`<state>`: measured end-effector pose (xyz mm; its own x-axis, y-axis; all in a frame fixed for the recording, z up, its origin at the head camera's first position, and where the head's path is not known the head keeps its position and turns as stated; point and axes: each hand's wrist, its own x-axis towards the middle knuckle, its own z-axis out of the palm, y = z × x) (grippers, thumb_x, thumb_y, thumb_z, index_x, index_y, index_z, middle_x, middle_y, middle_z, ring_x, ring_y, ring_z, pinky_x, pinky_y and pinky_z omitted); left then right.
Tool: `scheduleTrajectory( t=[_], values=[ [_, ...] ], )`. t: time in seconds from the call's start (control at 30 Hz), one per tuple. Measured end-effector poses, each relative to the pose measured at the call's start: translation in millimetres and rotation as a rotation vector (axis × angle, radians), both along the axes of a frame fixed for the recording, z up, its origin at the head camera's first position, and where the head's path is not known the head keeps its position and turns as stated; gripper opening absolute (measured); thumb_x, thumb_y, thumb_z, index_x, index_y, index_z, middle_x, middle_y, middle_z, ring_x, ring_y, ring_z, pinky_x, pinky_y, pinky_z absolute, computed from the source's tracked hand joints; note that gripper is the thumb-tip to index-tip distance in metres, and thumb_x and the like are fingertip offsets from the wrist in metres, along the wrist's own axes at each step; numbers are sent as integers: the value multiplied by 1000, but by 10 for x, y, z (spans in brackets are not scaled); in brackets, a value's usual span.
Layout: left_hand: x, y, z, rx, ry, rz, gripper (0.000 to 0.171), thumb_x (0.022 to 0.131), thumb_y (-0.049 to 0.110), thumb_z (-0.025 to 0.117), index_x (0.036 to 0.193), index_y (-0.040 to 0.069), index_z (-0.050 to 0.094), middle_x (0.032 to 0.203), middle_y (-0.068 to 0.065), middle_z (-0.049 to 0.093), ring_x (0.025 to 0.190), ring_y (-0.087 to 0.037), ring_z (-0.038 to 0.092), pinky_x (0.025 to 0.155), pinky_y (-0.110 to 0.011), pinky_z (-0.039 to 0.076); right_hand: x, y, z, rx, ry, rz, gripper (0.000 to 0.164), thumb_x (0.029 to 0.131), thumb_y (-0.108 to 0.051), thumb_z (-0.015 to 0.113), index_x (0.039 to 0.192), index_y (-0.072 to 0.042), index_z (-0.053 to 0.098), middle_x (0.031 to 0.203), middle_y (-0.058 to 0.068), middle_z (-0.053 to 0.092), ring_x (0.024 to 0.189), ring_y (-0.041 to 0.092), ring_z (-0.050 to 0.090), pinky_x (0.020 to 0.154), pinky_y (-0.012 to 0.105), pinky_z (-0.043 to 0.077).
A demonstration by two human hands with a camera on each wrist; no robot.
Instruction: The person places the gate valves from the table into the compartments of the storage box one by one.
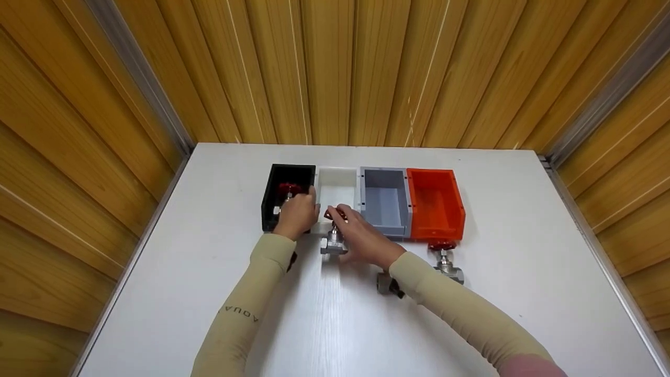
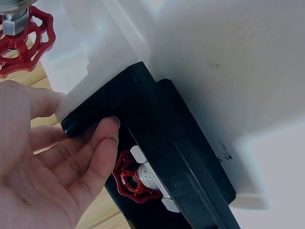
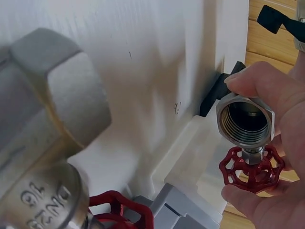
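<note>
My right hand (image 1: 366,238) holds a metal gate valve (image 1: 333,245) with a red handwheel just in front of the white bin (image 1: 337,188). In the right wrist view, its thumb lies on the body of the valve (image 3: 245,123) and other fingers are at the handwheel (image 3: 252,174). The left hand (image 1: 298,214) grips the wall between the black bin (image 1: 267,199) and the white bin, its fingers reaching inside the black one. A second gate valve (image 2: 148,177) lies in the black bin, beside those fingertips.
A grey bin (image 1: 384,207) and an orange bin (image 1: 434,209) continue the row on the white table (image 1: 225,209). Before the orange bin stands another gate valve (image 1: 447,269). Another metal fitting (image 1: 384,283) is partly hidden by the right forearm. Wood-pattern walls (image 1: 335,73) surround the table.
</note>
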<state>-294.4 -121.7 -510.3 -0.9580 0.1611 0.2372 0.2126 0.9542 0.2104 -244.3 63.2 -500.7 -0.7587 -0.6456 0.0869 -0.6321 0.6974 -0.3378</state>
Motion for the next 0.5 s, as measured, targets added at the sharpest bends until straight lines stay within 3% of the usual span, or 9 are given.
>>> scheduleTrajectory(
  t=[0.5],
  values=[
    [19,9,9,-31,14,-7,46,84,22,61,123,-2,52,85,-19,67,69,-35,64,59,-46,51,-170,-6,35,-15,38,-2,115,57,-28,84,147,-18,13,143,12,24,127,28,36,95,36,44]
  ],
)
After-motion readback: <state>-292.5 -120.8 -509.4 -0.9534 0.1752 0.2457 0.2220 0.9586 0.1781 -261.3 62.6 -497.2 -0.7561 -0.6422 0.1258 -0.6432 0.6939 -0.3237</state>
